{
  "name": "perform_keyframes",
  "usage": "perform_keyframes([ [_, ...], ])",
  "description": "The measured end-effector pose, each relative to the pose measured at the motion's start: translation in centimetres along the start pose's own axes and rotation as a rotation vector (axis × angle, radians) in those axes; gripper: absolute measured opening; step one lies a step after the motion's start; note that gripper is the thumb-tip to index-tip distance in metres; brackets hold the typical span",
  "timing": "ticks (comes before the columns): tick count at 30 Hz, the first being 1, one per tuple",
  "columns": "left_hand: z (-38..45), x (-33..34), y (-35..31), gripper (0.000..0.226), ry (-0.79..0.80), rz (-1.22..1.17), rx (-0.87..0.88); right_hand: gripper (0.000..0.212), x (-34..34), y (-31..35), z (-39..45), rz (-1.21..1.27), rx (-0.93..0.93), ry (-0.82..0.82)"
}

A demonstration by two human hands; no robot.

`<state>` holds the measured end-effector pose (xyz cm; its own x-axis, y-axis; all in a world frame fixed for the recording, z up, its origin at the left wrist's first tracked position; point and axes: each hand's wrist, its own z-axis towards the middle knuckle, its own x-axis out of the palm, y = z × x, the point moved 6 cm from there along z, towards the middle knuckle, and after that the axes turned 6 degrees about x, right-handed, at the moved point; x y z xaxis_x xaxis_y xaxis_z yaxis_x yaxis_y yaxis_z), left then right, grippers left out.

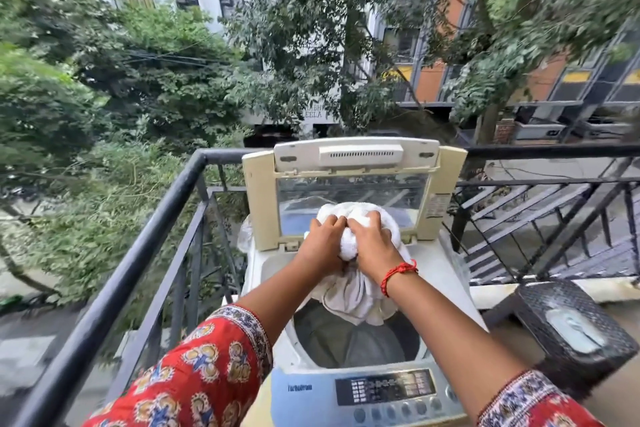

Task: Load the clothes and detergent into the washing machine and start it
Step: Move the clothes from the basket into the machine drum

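We have the white bundle of clothes (360, 246) just below the middle of the frame, held over the open top of the washing machine (446, 291) and in front of its raised lid (353, 163). Our left hand (323, 243) and right hand (372, 243) sit side by side on the bundle, fingers (332, 222) curled down into the cloth and gripping it, while a loose tail of fabric hangs below our wrists toward the tub (346, 340). The bundle looks soft and light, towel-like on top and thinner below, so we judge it will sag and trail rather than keep a shape — best gathered from the top with the hanging end fed in first, clear of the rim. The tub shows a grey inner wall and what may be grey cloth low down; we cannot tell for sure. No detergent shows anywhere. At the lower right stands a dark woven basket (540, 322) with something pale lying on top — we cannot make out what. The control panel (388, 388) sits at the bottom of the frame, untouched.
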<state>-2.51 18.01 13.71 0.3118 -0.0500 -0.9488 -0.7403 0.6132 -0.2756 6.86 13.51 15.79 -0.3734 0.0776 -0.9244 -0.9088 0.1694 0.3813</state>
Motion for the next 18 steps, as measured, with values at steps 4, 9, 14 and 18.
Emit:
perform_keyframes([
  [4,-0.2,1.1,0.8,0.093,0.014,0.017,-0.030,0.054,1.9,-0.3,1.0,-0.017,-0.019,0.039],
  [9,-0.2,2.3,0.5,0.087,0.013,0.040,-0.037,0.054,3.5,-1.8,2.1,-0.034,-0.034,0.095],
  [14,0.3,4.4,0.5,0.085,0.067,0.029,-0.082,0.056,5.1,-3.3,2.8,-0.050,-0.056,0.140],
  [18,-0.1,6.7,0.3,0.094,0.106,0.005,-0.131,0.060,7.1,-5.0,2.9,-0.027,-0.072,0.205],
])
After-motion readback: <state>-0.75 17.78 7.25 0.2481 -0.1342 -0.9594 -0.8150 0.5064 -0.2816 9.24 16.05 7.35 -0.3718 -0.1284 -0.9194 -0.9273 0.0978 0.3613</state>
